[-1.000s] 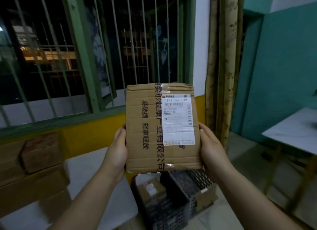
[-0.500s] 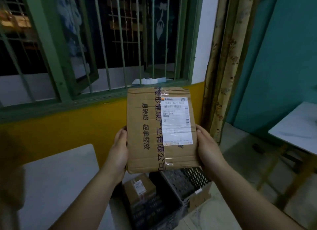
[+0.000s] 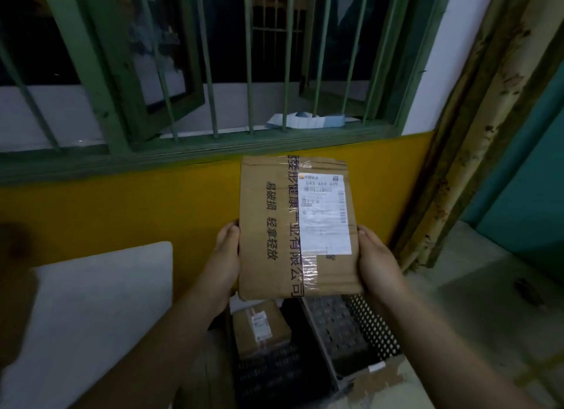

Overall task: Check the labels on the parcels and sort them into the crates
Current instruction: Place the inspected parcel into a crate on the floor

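A flat brown cardboard parcel [image 3: 274, 225] with black printed characters, clear tape and a white shipping label [image 3: 325, 213] is held upright in front of me. My left hand [image 3: 224, 256] grips its left edge and my right hand [image 3: 377, 262] grips its right edge. Below it on the floor stand two dark perforated crates. The left crate [image 3: 274, 375] holds a small brown parcel [image 3: 259, 326] with a label. The right crate [image 3: 360, 332] shows only its mesh bottom and wall.
A white table [image 3: 91, 311] is at the lower left. A yellow wall [image 3: 122, 213] and a green barred window [image 3: 213, 72] lie ahead, with papers [image 3: 305, 120] on the sill. A curtain [image 3: 476, 118] hangs at right beside a teal wall.
The view has tilted down and to the right; the stacked boxes at left have left the frame. The parcel stays between both hands and sits lower against the wall, over the crates.
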`<action>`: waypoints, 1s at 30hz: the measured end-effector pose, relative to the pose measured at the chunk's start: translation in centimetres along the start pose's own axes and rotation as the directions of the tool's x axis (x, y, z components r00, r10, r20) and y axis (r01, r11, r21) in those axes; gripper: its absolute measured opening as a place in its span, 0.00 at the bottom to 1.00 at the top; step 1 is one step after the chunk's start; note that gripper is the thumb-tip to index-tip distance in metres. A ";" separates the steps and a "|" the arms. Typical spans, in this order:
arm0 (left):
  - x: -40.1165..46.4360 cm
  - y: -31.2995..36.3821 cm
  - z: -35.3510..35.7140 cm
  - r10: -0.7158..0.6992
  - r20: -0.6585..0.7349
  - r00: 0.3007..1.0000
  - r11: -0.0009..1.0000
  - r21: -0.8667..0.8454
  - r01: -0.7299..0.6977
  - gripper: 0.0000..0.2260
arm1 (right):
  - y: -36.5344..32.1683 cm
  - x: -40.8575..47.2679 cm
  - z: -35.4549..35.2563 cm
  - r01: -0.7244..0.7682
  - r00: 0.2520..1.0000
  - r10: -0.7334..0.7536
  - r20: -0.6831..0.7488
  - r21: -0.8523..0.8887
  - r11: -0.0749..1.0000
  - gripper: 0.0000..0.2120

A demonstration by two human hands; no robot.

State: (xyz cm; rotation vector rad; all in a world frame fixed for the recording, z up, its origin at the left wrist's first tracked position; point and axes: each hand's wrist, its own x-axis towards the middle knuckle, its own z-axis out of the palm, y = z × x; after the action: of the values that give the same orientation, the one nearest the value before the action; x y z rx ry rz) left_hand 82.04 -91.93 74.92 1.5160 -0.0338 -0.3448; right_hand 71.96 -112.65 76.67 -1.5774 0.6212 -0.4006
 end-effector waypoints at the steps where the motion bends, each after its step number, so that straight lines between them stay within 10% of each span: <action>1: 0.7 -0.4 0.7 0.000 -0.032 1.000 1.000 -0.001 0.000 0.16 | 0.5 1.6 -0.1 -0.006 0.999 0.006 0.037 -0.008 1.000 0.15; 17: 9.1 -15.7 5.6 -0.131 -0.159 0.979 0.989 0.042 0.139 0.19 | 16.0 17.7 0.0 -0.277 0.876 0.288 0.387 -0.085 0.957 0.15; 30: 11.6 -43.9 2.4 -0.309 -0.229 0.923 0.951 -0.099 0.293 0.16 | 44.4 17.6 5.4 -0.369 0.824 0.421 0.380 -0.204 0.907 0.16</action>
State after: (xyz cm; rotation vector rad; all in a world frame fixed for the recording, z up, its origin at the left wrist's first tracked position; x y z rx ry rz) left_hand 83.70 -97.75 29.86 1.4923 0.4050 -0.3993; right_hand 82.39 -119.96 30.31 -1.5350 0.6261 0.2930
